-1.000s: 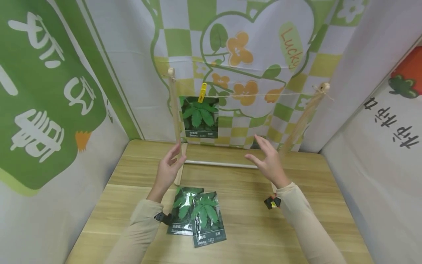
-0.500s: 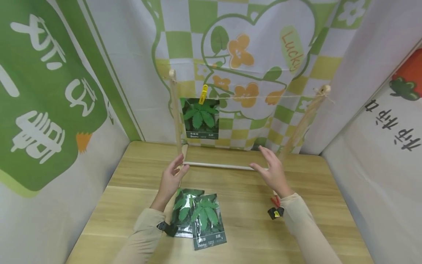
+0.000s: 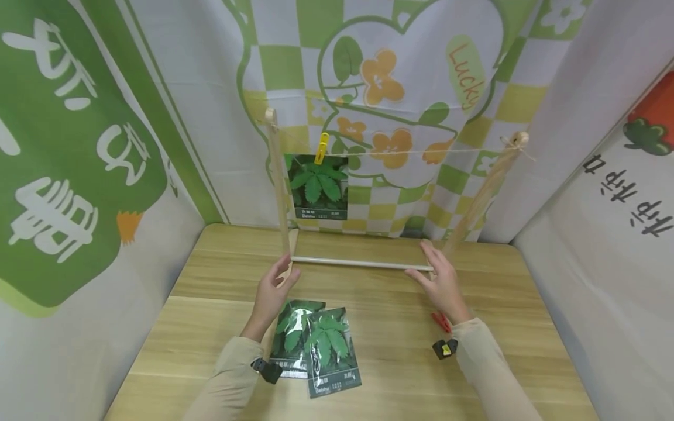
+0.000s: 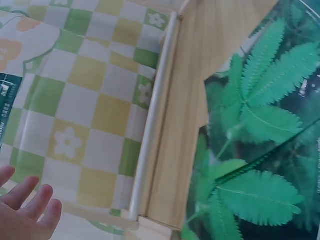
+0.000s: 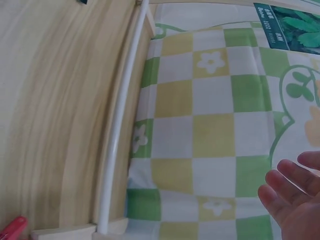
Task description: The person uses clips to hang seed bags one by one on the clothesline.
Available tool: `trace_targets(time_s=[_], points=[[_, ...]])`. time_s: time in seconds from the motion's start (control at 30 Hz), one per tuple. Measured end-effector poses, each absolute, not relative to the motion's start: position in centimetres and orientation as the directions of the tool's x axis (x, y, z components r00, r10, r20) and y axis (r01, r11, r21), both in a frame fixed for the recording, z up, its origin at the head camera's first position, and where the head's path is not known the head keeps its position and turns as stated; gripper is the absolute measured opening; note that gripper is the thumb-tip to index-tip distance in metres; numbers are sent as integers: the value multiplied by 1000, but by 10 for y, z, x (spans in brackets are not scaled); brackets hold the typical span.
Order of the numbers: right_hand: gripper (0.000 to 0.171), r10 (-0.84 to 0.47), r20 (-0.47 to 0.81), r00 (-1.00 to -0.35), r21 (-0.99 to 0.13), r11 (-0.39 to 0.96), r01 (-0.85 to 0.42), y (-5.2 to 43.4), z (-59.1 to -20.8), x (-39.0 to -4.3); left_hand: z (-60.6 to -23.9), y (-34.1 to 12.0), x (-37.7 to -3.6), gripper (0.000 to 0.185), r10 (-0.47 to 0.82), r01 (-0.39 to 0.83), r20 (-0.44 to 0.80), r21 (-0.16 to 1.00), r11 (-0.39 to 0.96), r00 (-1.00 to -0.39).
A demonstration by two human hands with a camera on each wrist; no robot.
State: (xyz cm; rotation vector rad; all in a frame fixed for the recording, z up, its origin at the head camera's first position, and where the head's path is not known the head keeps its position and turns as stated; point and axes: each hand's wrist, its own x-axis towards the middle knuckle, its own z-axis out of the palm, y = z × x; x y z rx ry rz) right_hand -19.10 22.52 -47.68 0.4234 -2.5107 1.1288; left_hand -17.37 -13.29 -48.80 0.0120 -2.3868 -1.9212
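Observation:
My left hand [image 3: 272, 295] is beside the foot of the left post of a wooden drying rack [image 3: 280, 181], fingers loosely extended and holding nothing. Near the right end of the rack's white crossbar [image 3: 363, 264] is my right hand [image 3: 441, 286], also relaxed, its fingers spread from the thumb. From the string between the posts hangs a plant-picture packet [image 3: 318, 190], held by a yellow clothespin [image 3: 322, 148]. Two more packets [image 3: 333, 351] with the same green leaf picture overlap on the table, right of my left wrist.
A red clothespin [image 3: 441, 321] lies on the wooden table [image 3: 389, 333] by my right wrist. Each wrist wears a small black camera [image 3: 267, 369]. Behind the rack hangs a checked green and yellow curtain [image 3: 286, 70], close to the table's back edge.
Both hands have come down from higher beside the posts to the crossbar's ends. The red clothespin has come into sight beside the right wrist. The hanging packet stays in place.

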Motion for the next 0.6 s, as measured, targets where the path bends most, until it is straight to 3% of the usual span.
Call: trace_targets(time_s=[0.23, 0.6], points=[[76, -97, 381, -920, -682, 642, -350, 233, -490, -188, -534, -141, -186, 58, -71, 73, 92, 968, 241, -993], [72, -43, 236, -971, -728, 654, -206, 246, -514, -181, -547, -146, -179, 58, -85, 18, 40, 968, 248, -996]])
